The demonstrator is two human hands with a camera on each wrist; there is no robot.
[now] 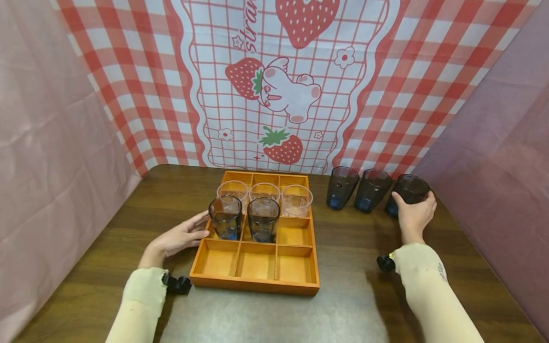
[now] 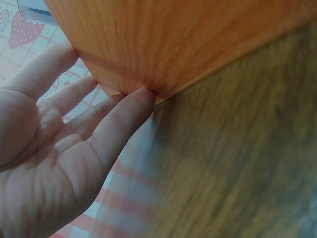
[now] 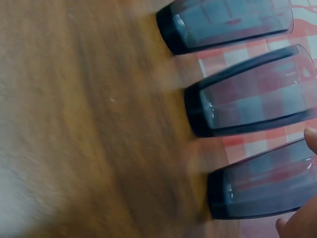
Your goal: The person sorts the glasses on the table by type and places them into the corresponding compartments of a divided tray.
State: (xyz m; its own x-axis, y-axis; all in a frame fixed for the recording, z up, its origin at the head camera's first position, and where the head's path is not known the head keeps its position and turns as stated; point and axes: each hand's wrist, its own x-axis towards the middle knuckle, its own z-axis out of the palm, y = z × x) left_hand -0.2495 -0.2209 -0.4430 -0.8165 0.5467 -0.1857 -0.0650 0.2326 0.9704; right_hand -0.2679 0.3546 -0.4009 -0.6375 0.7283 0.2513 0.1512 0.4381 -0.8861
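My right hand (image 1: 416, 216) grips the rightmost smoky dark glass (image 1: 409, 186), thumb on one side and fingers on the other. That glass stands upright at the table's far right, its dark base (image 3: 216, 196) down on the wood. To its left stand two matching glasses, the middle one (image 1: 373, 190) and the left one (image 1: 342, 188). My left hand (image 1: 182, 237) touches the left side of a wooden divided tray (image 1: 255, 285); its fingertips (image 2: 146, 95) lie against the outer wall. Two dark glasses, one left (image 1: 225, 216) and one centre (image 1: 263, 219), stand in the tray's middle row.
Three clear cups, the right one (image 1: 297, 202) among them, occupy the tray's back row. Bare compartments show at the middle right (image 1: 293, 236) and along the front row. A red-checked strawberry cloth (image 1: 279, 105) hangs behind the wooden table (image 1: 343, 267).
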